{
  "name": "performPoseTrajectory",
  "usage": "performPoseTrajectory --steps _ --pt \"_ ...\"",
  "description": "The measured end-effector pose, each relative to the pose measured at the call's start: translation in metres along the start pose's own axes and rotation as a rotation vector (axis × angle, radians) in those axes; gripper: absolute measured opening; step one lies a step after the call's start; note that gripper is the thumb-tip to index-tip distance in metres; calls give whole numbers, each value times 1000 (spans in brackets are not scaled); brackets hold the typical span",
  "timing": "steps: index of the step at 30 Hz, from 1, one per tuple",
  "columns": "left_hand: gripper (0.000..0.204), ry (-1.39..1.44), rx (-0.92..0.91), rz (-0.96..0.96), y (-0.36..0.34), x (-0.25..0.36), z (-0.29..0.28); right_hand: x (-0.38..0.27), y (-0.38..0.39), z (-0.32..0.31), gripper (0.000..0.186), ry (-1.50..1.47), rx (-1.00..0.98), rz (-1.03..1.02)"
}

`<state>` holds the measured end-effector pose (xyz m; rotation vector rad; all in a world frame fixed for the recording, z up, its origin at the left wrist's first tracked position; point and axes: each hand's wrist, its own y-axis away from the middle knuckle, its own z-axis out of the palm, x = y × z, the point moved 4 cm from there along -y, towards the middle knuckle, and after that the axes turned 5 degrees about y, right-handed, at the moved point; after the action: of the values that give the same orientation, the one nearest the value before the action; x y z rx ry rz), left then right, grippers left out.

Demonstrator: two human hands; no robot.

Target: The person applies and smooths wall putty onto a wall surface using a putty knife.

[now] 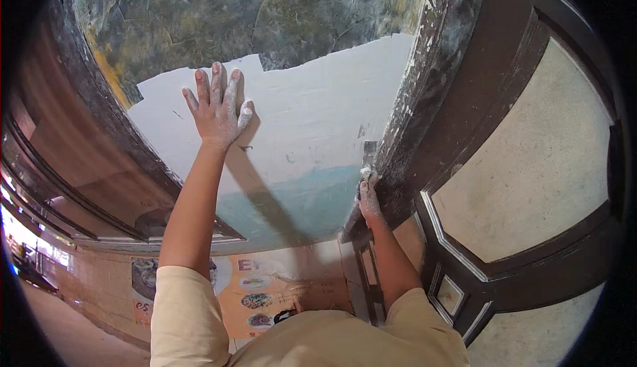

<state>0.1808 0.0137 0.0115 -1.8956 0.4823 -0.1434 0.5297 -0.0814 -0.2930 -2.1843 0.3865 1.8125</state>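
Observation:
My left hand (216,108), dusted with white powder, lies with fingers spread against the white-coated part of the wall (318,108), just below its ragged border with a mottled dark grey-green surface (206,15). Low on the right, my right hand (369,198), also powdery, grips a flat scraper (369,149) whose metal blade rests at the wall beside the chipped, dark frame (415,82). The lower part of the wall is pale turquoise.
A dark door with cream panels (517,155) stands close on the right. Brown glossy panelling (79,155) runs along the left. Below, printed orange sheets (252,284) lie on the tiled floor (93,281), with a bright opening at far left.

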Motion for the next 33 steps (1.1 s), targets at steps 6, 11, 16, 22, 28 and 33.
performPoseTrajectory --steps 6,11,16,22,28,33 --pt "72 -39 -24 26 1 5 -3 -85 -40 -22 40 -81 -39 -166" --pt "71 -49 -15 26 5 -7 -8 -76 -10 -2 36 -86 1 -124" --pt "73 -68 -29 -20 6 -10 -5 -22 24 16 68 -209 -74 202" --pt "72 -60 -29 12 2 2 2 -140 -35 -7 37 -117 -6 -268" --pt "70 6 -9 10 -1 6 1 -98 -25 16 32 26 26 -268" --pt "72 -34 -41 2 4 0 -1 -13 28 41 31 -138 -231 167"
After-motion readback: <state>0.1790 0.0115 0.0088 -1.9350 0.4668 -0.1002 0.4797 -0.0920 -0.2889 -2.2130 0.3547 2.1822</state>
